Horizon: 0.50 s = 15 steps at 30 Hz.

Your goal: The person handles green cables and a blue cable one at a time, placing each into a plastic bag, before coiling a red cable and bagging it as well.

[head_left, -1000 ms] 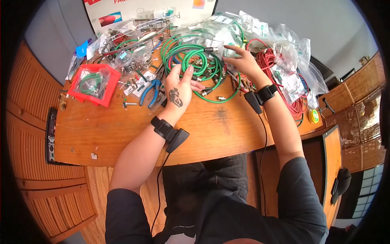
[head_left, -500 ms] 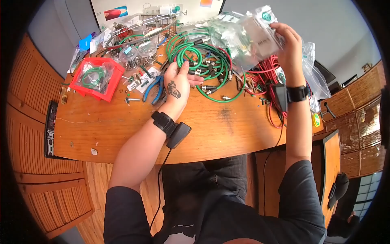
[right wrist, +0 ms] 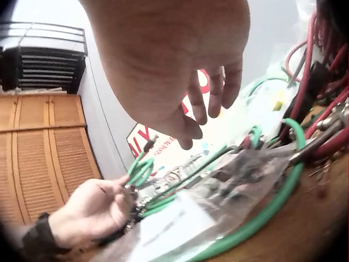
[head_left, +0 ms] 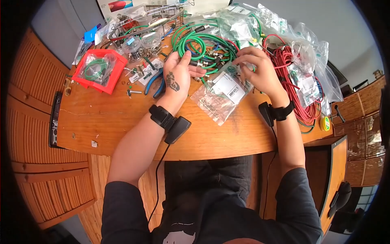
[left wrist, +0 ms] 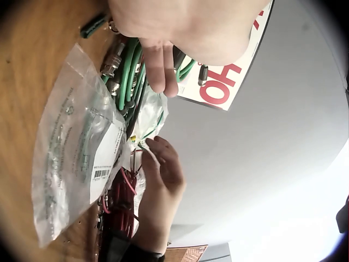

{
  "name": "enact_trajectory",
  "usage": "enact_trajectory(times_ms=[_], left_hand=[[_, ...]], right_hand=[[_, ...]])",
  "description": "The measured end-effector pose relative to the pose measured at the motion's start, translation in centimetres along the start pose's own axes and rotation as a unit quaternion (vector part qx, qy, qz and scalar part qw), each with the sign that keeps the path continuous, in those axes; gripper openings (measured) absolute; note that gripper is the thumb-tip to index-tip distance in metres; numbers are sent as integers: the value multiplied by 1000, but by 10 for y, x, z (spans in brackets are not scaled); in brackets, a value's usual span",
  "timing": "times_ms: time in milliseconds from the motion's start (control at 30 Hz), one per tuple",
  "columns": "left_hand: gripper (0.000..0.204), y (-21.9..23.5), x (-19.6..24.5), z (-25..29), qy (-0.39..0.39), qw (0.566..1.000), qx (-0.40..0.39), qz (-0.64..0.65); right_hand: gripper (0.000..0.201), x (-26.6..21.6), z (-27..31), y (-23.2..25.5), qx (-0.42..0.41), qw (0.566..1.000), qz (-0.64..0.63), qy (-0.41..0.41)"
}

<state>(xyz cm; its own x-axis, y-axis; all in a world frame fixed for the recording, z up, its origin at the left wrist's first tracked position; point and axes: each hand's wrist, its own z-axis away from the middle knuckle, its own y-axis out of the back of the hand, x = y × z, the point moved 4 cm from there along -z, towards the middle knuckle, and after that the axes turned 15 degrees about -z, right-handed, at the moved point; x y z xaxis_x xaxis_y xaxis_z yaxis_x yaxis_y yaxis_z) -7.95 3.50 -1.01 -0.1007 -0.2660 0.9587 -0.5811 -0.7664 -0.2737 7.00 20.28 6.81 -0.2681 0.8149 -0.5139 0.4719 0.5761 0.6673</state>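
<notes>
My left hand (head_left: pixel 176 79) holds a coil of green cable (head_left: pixel 203 48) at the pile's near side; the right wrist view shows thumb and fingers of the left hand (right wrist: pixel 101 213) pinching the green loops (right wrist: pixel 143 170). Two of its fingers (left wrist: pixel 163 68) stretch out straight. Just right of the coil is a clear plastic bag (head_left: pixel 208 106) with a white barcode label (head_left: pixel 227 87), low over the table front of the cables. Above the bag's upper right edge, my right hand (head_left: pixel 264 75) hovers with loosely bent, parted fingers (right wrist: pixel 200 103) and nothing visibly between them.
At left, a red bin (head_left: pixel 111 83) holds a bagged green cable. Blue-handled pliers (head_left: pixel 153 83) lie beside my left hand. Round clear jars (head_left: pixel 132 46) and a wire rack stand behind. Red cables (head_left: pixel 300 103) and more plastic bags (head_left: pixel 321 53) fill the right side.
My right hand reached right, raised a clear bag, then came back left and down and let it go near the green cables. The left hand has stayed on the coil.
</notes>
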Motion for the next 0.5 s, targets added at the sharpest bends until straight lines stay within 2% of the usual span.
enact_trajectory(times_ms=[67,133,233,400,500], left_hand=[[24,-2,0,1,7,1000,-11,-23],[24,-5,1,3,3,999,-18,-31],[25,-5,3,3,2,997,-34,-67],[24,-5,9,2,-20,990,-49,-132],[25,-6,11,1,-20,989,-50,-136]], right_hand=[[18,-14,-1,-13,-109,988,-103,-45],[17,-14,8,-30,-145,981,-126,-31],[21,-10,13,-35,-146,986,-83,-11],[33,-3,18,-32,-161,985,1,-68],[30,-1,17,-34,-171,983,5,-63]])
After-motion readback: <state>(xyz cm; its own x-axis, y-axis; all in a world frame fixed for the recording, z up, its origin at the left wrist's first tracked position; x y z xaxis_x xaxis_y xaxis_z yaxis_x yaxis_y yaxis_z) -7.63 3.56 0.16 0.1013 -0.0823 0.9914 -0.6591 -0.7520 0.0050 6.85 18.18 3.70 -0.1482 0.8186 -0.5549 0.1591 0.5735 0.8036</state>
